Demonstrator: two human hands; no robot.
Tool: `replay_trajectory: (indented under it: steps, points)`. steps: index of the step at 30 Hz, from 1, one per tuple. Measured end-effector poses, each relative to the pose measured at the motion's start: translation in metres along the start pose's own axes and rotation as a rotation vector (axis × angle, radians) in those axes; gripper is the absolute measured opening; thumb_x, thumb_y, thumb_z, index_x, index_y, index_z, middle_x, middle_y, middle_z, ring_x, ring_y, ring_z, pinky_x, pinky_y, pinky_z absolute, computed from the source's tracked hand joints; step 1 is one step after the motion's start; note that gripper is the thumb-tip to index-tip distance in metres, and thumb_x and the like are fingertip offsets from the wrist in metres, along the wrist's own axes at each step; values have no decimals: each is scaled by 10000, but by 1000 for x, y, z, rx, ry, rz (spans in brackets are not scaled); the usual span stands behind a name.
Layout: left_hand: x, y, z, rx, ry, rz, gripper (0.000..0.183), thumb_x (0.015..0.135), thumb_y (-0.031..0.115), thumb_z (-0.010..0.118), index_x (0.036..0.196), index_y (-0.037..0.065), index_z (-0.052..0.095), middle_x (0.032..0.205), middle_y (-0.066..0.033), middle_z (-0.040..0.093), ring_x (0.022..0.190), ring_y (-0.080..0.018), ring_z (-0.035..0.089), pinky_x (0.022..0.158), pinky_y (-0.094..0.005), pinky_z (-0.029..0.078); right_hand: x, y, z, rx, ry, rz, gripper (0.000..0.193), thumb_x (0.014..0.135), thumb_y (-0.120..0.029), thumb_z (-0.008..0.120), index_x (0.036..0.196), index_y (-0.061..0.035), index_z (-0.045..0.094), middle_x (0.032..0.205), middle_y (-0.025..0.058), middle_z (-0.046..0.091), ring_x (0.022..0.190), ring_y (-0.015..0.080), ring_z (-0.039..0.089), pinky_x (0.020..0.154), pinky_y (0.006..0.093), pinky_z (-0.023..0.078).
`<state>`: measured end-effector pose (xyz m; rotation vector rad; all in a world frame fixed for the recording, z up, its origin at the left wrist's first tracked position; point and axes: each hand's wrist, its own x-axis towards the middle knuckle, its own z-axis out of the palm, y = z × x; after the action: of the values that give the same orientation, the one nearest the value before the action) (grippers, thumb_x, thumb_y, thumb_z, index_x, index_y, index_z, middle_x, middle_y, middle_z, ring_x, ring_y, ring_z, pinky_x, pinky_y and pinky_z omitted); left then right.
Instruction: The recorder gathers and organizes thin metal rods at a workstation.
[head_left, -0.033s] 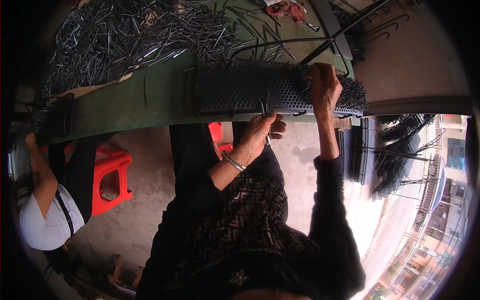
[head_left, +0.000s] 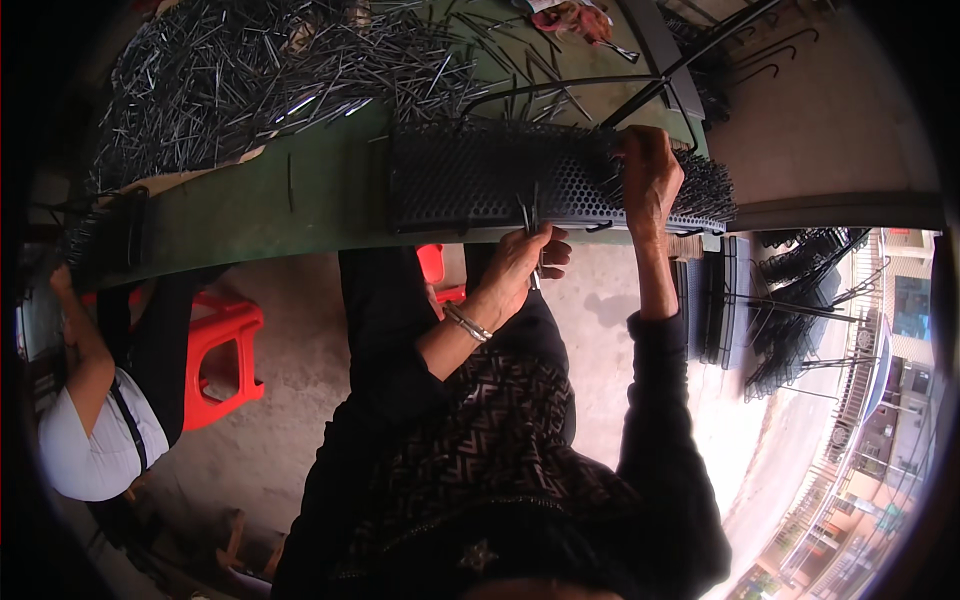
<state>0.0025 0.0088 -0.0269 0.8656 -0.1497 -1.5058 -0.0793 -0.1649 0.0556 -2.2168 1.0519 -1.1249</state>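
Observation:
A long dark perforated panel [head_left: 480, 180] with rows of round holes lies along the near edge of the green table. Thin dark rods [head_left: 705, 190] stand packed in the holes at its right end. My left hand [head_left: 518, 265], just below the panel's near edge, is closed around a few thin metal rods [head_left: 533, 208] that point up past the fingers. Over the panel's right part, my right hand [head_left: 655, 175] reaches down with its fingers closed at the border of the standing rods. Its fingertips are partly hidden, so whatever they pinch cannot be made out.
A large heap of loose rods [head_left: 250, 90] covers the back left of the green table [head_left: 330, 200]. A black metal frame bar [head_left: 570, 83] crosses behind the panel. Red stools [head_left: 225, 320] stand below, beside another person [head_left: 100, 430]. More racks [head_left: 800, 310] stand at the right.

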Motion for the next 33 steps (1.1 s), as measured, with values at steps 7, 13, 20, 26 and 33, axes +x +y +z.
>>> replay_trajectory:
  steps: [7, 13, 20, 26, 33]
  points:
    - [-3, -2, 6, -111, 51, 14, 334, 992, 322, 546, 1079, 9, 622, 920, -123, 685, 827, -213, 673, 721, -355, 565, 2, -1, -3, -83, -4, -65, 143, 944, -128, 559, 970, -8, 632, 775, 97, 705, 717, 148, 695, 650, 258, 509]
    - [-5, -2, 1, -74, 44, 55, 322, 999, 320, 534, 1055, 17, 624, 929, -126, 684, 743, -160, 640, 645, -295, 538, 4, 2, -1, -87, -89, -30, 152, 939, -132, 567, 977, -5, 643, 772, 104, 702, 720, 150, 697, 653, 261, 510]
    - [-11, 1, 9, -102, 42, 12, 340, 1003, 324, 536, 1059, 2, 628, 800, -44, 581, 608, -63, 440, 522, -216, 349, 11, 11, 4, -143, -134, -64, 127, 917, -139, 607, 977, -44, 666, 768, 87, 697, 709, 158, 692, 650, 270, 511]
    - [-14, 2, 12, -103, 29, 6, 348, 1002, 328, 540, 1064, -2, 630, 783, -28, 564, 619, -58, 428, 519, -210, 329, 15, 6, 8, -104, -173, -89, 110, 893, -131, 590, 931, -59, 663, 756, 122, 680, 709, 239, 675, 647, 335, 503]
    - [-15, 4, 13, -94, 17, 25, 353, 991, 336, 559, 1069, 0, 636, 779, -27, 572, 625, -66, 478, 534, -217, 388, 12, 8, 9, -69, -173, 31, 97, 866, -156, 589, 910, -116, 666, 760, 130, 665, 740, 335, 657, 652, 408, 497]
